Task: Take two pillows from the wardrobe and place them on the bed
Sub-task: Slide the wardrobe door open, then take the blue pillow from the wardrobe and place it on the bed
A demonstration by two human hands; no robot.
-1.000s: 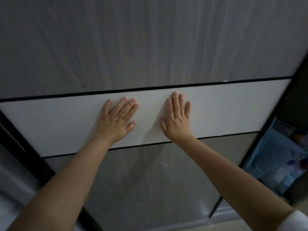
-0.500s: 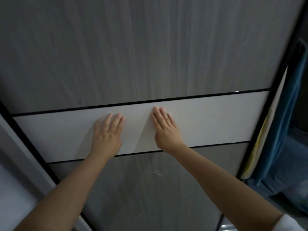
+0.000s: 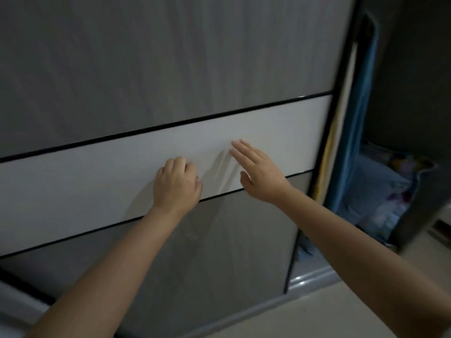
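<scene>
A grey sliding wardrobe door (image 3: 151, 69) with a white band (image 3: 85, 186) across its middle fills most of the view. My left hand (image 3: 177, 184) rests on the white band with its fingers curled. My right hand (image 3: 256, 172) hovers at the band with flat, straight fingers, casting a shadow beside it. To the right of the door's black edge the wardrobe stands open, and light blue patterned bedding (image 3: 380, 191) lies piled inside. Whether that pile holds pillows I cannot tell.
A dark blue cloth (image 3: 353, 132) and a yellow-white strip (image 3: 329, 152) hang upright just inside the opening. A grey plinth (image 3: 310, 281) runs under the wardrobe, with pale floor (image 3: 305, 315) in front. A dark wardrobe wall (image 3: 415, 81) closes the right side.
The door has slid left, widening the opening on the right. My left fingers have curled and my right hand has lifted off the band.
</scene>
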